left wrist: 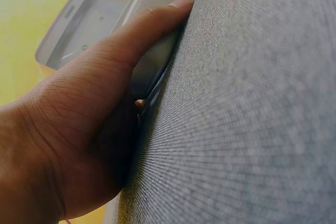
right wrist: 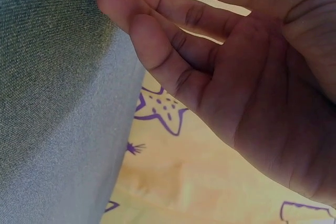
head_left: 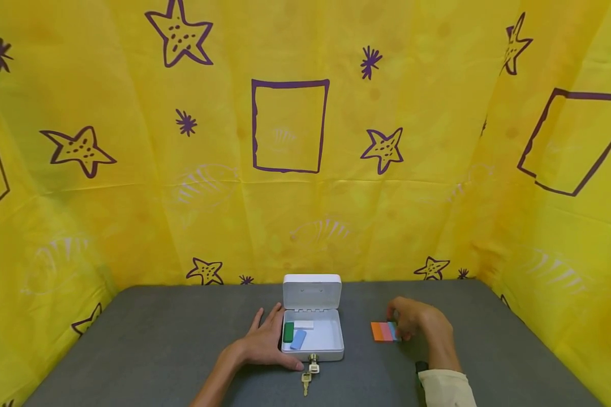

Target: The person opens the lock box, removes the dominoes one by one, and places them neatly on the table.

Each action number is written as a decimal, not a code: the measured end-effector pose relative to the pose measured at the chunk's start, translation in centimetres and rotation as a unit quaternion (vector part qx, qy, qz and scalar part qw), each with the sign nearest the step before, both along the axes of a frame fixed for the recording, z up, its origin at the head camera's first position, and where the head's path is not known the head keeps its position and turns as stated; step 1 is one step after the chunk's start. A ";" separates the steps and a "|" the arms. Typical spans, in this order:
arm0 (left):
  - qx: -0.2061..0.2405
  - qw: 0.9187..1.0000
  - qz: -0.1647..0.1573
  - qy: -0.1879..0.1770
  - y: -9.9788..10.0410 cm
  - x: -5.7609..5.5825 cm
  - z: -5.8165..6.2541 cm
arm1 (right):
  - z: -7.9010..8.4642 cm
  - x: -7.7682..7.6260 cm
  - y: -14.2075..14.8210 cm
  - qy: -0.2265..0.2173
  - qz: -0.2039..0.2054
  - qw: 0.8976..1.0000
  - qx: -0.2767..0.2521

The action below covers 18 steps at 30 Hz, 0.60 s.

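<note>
A small white metal cash box [head_left: 327,355] stands on the grey tabletop with its lid [head_left: 312,294] raised. Inside lie a green block [head_left: 288,332], a white block [head_left: 304,325] and a light blue block [head_left: 298,340]. My left hand [head_left: 265,342] rests against the box's left side, fingers stretched along it and the thumb across the front, near the lock. To the right of the box, an orange block [head_left: 375,332] and a pink block [head_left: 384,331] lie side by side. At that row's right end, my right hand [head_left: 417,321] pinches a blue block [head_left: 393,331], partly hidden by the fingers.
One key [head_left: 314,367] sits in the lock at the box's front, and a second key [head_left: 306,382] hangs below it on the tabletop [head_left: 183,339]. Yellow cloth [head_left: 290,226] printed with purple starfish and frames walls the table at the back and both sides.
</note>
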<state>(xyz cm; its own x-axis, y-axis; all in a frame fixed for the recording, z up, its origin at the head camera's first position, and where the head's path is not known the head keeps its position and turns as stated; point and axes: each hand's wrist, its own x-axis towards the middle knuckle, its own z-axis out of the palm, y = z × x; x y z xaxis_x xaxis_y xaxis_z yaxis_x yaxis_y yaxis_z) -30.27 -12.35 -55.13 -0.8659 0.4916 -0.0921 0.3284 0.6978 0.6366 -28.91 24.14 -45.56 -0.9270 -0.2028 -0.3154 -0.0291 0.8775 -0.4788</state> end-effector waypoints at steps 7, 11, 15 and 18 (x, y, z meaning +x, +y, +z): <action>0.002 1.000 -0.001 0.006 0.0 0.1 0.0 | 0.5 0.2 0.0 0.026 0.008 1.000 0.015; 0.000 1.000 -0.003 0.010 0.0 0.0 -0.1 | 1.0 0.3 -0.5 0.051 0.028 0.998 0.020; 0.002 1.000 -0.003 0.015 0.0 0.0 -0.1 | 1.9 0.5 -1.4 0.068 0.058 0.996 0.006; 0.002 1.000 -0.002 0.017 0.0 0.0 -0.2 | 2.5 0.7 -2.3 0.075 0.086 0.993 -0.015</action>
<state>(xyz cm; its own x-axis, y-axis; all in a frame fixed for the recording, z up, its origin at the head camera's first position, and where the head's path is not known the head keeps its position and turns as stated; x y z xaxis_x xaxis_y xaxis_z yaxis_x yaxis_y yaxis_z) -30.30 -12.34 -55.29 -0.8663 0.4959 -0.0602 0.3532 0.6931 0.6284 -28.18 21.84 -43.10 -0.9143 -0.3687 -0.1678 -0.2494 0.8388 -0.4839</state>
